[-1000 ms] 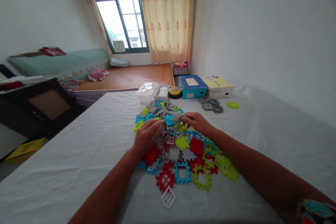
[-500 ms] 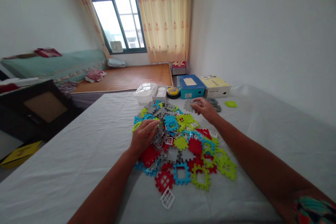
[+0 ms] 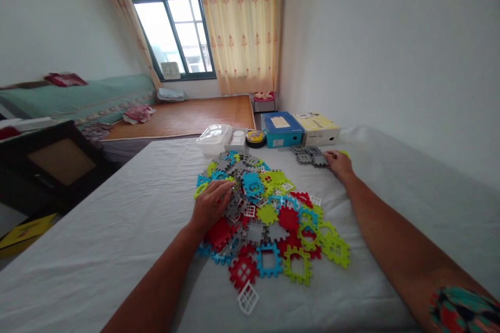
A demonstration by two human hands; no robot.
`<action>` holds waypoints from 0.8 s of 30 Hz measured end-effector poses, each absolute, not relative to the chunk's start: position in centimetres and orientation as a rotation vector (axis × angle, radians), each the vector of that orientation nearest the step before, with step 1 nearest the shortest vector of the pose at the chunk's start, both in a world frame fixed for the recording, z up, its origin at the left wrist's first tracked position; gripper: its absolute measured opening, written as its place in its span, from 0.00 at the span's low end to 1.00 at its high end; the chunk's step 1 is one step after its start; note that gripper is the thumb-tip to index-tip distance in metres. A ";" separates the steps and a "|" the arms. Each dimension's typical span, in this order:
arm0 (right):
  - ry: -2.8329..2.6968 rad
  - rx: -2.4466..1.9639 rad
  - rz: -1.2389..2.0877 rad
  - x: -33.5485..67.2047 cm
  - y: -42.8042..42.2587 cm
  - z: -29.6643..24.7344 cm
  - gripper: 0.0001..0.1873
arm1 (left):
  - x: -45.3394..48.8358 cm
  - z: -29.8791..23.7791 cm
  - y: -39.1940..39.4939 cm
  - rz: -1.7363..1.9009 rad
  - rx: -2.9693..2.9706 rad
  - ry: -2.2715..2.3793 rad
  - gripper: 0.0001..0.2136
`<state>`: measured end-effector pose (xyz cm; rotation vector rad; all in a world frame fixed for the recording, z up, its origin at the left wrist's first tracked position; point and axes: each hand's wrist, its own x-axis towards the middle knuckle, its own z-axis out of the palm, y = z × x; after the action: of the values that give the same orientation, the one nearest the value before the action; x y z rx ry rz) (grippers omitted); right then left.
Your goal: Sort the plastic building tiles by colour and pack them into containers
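Observation:
A heap of flat interlocking plastic tiles (image 3: 269, 213) in red, blue, green and grey lies on the white sheet (image 3: 117, 229). My left hand (image 3: 213, 204) rests on the heap's left side, fingers lying loosely over grey and red tiles, gripping nothing. My right hand (image 3: 339, 163) reaches to the far right, its fingers closed on the edge of a grey tile (image 3: 321, 160) at the right end of a small group of grey tiles (image 3: 308, 154). A lime green tile (image 3: 345, 153) is partly hidden behind that hand. A white lattice tile (image 3: 247, 298) lies apart near me.
At the far edge stand a clear plastic box (image 3: 214, 135), a small white box (image 3: 237, 138), a round tin (image 3: 255, 137), a blue box (image 3: 281, 128) and a yellow-white box (image 3: 318, 128). A white wall runs along the right. A dark cabinet (image 3: 58, 156) stands left.
My right hand carried a grey tile from the heap's far side rightward to the separate group of grey tiles. My left hand stayed on the heap.

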<state>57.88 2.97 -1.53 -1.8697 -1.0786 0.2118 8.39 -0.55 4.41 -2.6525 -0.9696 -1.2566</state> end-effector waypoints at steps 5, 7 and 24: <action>-1.135 -2.038 0.030 57.2 2.4 -0.2 0.22 | 8.3 4.3 -0.6 -1.256 -2.665 -0.965 0.12; -1.161 -2.183 -0.102 56.9 2.1 0.4 0.22 | 8.3 4.3 -0.6 -1.249 -2.669 -0.963 0.12; -1.691 -1.762 -0.295 48.9 1.4 3.4 0.18 | 8.4 5.4 -1.2 -0.916 -2.759 -1.026 0.21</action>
<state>48.91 1.40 3.41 -1.7621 -1.6914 -0.2953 8.37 -1.23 5.40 -2.7592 -1.0258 -0.9160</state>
